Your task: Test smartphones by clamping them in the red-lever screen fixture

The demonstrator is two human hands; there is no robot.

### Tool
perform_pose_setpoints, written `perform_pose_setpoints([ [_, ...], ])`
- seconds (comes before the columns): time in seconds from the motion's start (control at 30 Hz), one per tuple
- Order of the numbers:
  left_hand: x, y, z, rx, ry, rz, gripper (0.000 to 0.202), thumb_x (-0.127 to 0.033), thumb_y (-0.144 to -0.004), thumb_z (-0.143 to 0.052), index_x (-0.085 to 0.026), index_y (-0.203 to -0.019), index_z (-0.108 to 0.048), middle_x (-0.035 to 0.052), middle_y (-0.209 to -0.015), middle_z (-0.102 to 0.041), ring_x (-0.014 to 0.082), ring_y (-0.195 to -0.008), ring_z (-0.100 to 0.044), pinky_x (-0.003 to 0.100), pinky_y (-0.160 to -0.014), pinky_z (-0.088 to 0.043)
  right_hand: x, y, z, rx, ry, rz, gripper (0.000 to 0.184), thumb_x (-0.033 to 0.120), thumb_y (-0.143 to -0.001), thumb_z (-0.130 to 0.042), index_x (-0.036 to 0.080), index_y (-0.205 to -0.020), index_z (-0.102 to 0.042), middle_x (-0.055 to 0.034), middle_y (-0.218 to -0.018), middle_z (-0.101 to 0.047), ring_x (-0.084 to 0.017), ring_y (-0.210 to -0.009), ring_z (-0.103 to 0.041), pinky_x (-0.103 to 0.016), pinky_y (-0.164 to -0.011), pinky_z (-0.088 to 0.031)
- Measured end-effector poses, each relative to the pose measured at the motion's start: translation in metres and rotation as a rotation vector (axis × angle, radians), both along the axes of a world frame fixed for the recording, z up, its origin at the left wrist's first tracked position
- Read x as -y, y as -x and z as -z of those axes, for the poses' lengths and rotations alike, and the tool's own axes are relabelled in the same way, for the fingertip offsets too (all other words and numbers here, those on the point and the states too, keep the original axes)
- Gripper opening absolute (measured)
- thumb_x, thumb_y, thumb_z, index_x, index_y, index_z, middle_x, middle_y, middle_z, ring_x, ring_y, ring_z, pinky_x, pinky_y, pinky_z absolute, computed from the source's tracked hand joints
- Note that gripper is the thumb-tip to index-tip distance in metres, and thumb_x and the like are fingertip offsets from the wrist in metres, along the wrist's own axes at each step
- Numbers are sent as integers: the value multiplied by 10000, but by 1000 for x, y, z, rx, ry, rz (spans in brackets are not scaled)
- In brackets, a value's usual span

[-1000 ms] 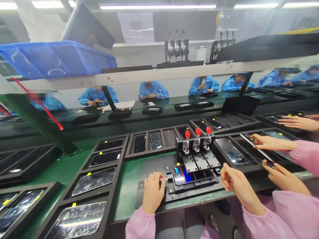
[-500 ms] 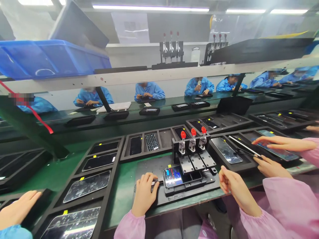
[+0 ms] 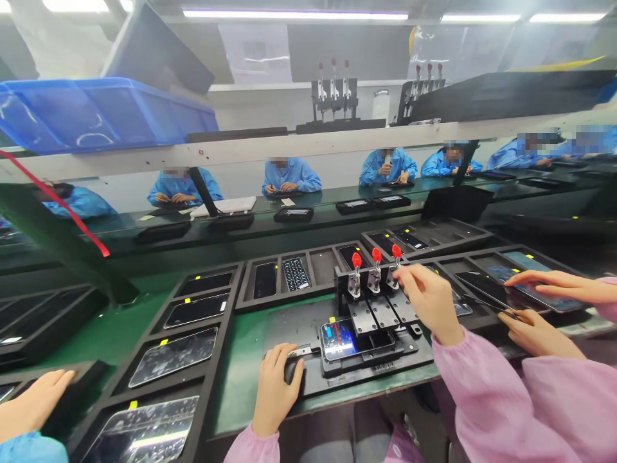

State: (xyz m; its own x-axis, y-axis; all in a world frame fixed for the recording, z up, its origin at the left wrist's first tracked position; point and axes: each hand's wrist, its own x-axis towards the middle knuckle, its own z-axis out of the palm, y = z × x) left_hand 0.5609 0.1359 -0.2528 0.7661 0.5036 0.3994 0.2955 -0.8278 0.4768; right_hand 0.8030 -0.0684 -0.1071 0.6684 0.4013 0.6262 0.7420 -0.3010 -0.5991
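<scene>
My left hand is closed round the black handle at the left side of a black clamping fixture. A metal rod runs from the handle toward the fixture's seat. In that seat lies a smartphone with a lit screen and a yellow tab, its right part under the metal pressing plates. My right hand has thumb and fingers pinched at the rightmost toggle clamp, just below its red tip. Two other red-tipped clamps stand upright beside it.
Black foam trays with phones and screens stand left of and behind the fixture. At right, a co-worker's hands work with tweezers over another tray. A blue-sleeved person's hand rests at far left. Overhead, a shelf carries a blue bin.
My right hand has risen from beside the fixture's front right to the rightmost clamp. My left hand has shifted slightly left with the handle, exposing more of the rod.
</scene>
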Motion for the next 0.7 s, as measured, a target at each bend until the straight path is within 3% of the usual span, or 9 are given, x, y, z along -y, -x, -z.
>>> perform_pose_setpoints([
  [0.03,1,2,1,15,5,-5,226,-282,-842,-481,-227,-1059,-512,60,-1036,-563,228,-998,-522,401,-862,-412,-14,-10,-13,189,40,23,294,349,-902,-393,177,-804,-610,-37,-762,-630,-135,-640,-558,-261,-630,-424],
  [0.1,3,6,2,48,10,-11,220,-270,-837,-491,-223,-1050,-522,60,-1027,-567,224,-990,-526,393,-860,-420,-40,-28,-33,292,98,-27,248,327,-878,-442,178,-804,-627,-50,-833,-653,-162,-755,-582,-275,-709,-429],
  [0.2,5,14,2,90,16,-15,210,-261,-832,-510,-220,-1036,-533,59,-1019,-571,217,-985,-528,387,-865,-423,-53,-38,-40,346,182,-87,307,327,-841,-504,181,-591,-604,-18,-596,-616,-147,-608,-564,-269,-660,-429],
  [0.3,6,24,2,144,18,-49,188,-262,-826,-526,-220,-1008,-547,59,-1005,-579,219,-987,-529,387,-868,-427,-33,-16,-15,387,166,-43,383,297,-875,-453,169,-541,-590,-27,-564,-617,-141,-600,-579,-288,-747,-437],
  [0.4,9,32,0,173,18,-89,165,-262,-821,-530,-226,-979,-565,56,-991,-590,228,-989,-531,392,-870,-430,-4,17,30,514,126,37,219,208,-877,-448,160,-904,-660,-50,-937,-694,-189,-968,-606,-387,-1009,-310],
  [0.53,16,36,-2,166,26,-99,158,-261,-819,-533,-233,-969,-575,52,-989,-591,228,-992,-529,387,-865,-437,5,38,80,558,326,150,349,251,-889,-438,204,-1225,-517,-59,-1189,-585,-282,-1210,-439,-577,-1041,-95],
  [0.7,23,34,-2,148,35,-85,167,-266,-823,-530,-237,-982,-573,59,-1012,-579,233,-1009,-517,394,-871,-434,-11,38,94,494,465,205,411,309,-928,-347,205,-1324,-391,-60,-1308,-469,-306,-1284,-322,-664,-983,52],
])
